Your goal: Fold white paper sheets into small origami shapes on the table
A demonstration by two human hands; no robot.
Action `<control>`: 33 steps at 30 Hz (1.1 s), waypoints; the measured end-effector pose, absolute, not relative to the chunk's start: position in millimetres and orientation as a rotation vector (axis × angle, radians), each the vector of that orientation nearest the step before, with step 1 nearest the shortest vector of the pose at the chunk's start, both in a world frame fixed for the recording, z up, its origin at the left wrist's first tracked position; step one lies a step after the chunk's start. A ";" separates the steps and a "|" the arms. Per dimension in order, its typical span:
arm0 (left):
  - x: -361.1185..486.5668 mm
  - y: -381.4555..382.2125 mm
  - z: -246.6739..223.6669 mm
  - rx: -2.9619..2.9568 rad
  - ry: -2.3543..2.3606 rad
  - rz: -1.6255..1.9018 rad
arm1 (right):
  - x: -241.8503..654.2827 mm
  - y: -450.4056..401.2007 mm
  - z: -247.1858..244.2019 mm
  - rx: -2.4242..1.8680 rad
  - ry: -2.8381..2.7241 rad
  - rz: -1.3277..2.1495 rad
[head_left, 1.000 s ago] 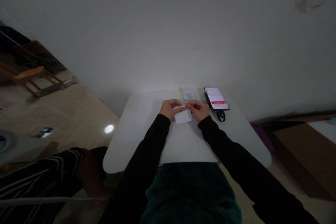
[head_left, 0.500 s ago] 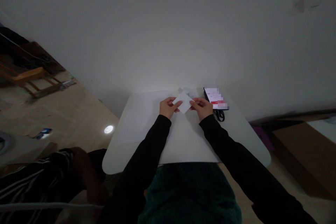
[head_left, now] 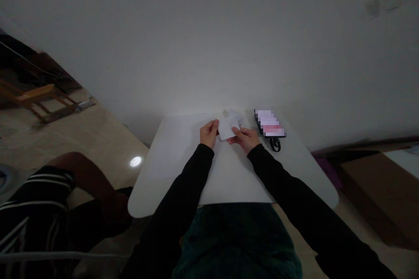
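Note:
A small white piece of paper (head_left: 227, 130) is held above the white table between my two hands. My left hand (head_left: 208, 133) pinches its left edge with thumb and fingers closed. My right hand (head_left: 245, 137) grips its right side, thumb on top and fingers underneath. Just behind the paper lie some pale, crumpled-looking pieces (head_left: 235, 115), partly covered by it and too faint to make out. A large white sheet (head_left: 176, 144) lies flat on the left part of the table (head_left: 235, 183).
A phone (head_left: 270, 123) with a lit, blurred screen and a black strap (head_left: 275, 144) lies at the table's back right. The wall rises behind the table. Another person's arm (head_left: 91, 178) is at the lower left. A cardboard box (head_left: 379, 192) stands at the right.
The paper has turned from a diamond to a squarer position. My right hand has shifted slightly left, and my left thumb has moved to the paper's edge. The other person's arm has risen.

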State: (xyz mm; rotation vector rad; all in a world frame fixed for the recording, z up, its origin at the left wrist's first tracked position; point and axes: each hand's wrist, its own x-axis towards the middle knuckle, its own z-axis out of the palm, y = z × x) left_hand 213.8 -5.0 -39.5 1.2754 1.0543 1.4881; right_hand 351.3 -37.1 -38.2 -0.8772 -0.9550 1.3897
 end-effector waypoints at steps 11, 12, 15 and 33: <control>209.0 -12.0 -39.8 1.517 1.360 1.572 | 335.2 -50.8 -39.6 -0.926 -1.248 1.514; 209.2 -12.6 -39.1 1.536 1.357 1.558 | 336.1 -50.1 -39.8 -0.954 -1.238 1.433; 210.9 -14.5 -37.7 1.584 1.311 1.515 | 340.4 -45.3 -41.8 -1.002 -1.179 1.211; 198.7 -6.9 -30.1 1.508 1.227 1.293 | 354.1 -38.4 -41.3 -1.007 -1.216 1.474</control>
